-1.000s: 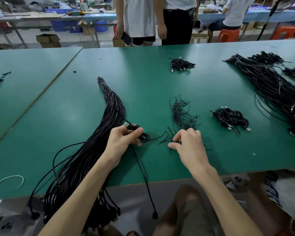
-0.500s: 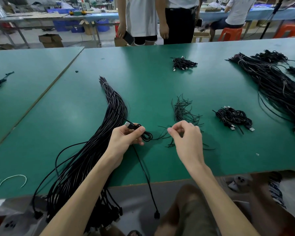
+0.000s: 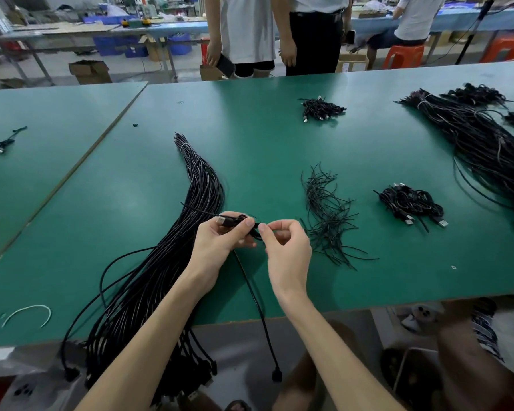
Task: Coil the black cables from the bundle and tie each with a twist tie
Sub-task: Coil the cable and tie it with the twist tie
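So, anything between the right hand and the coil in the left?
Nothing visible. The right hand pinches at the edge of the coil that the left hand grips; the twist tie pile lies off to its right.

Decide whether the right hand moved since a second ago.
Yes. The right hand, pinching a twist tie, left the tie pile and moved left to the coil in the left hand.

Green-topped counter (image 3: 279, 129) filled foreground; second green counter (image 3: 57, 114) butted against it at left. Beyond stood long benches (image 3: 161, 26), blue crates (image 3: 113, 48) underneath, open cardboard box (image 3: 89, 71) on grey floor (image 3: 57, 66), orange stools (image 3: 402, 56). Two people (image 3: 247, 28) stood at far edge.
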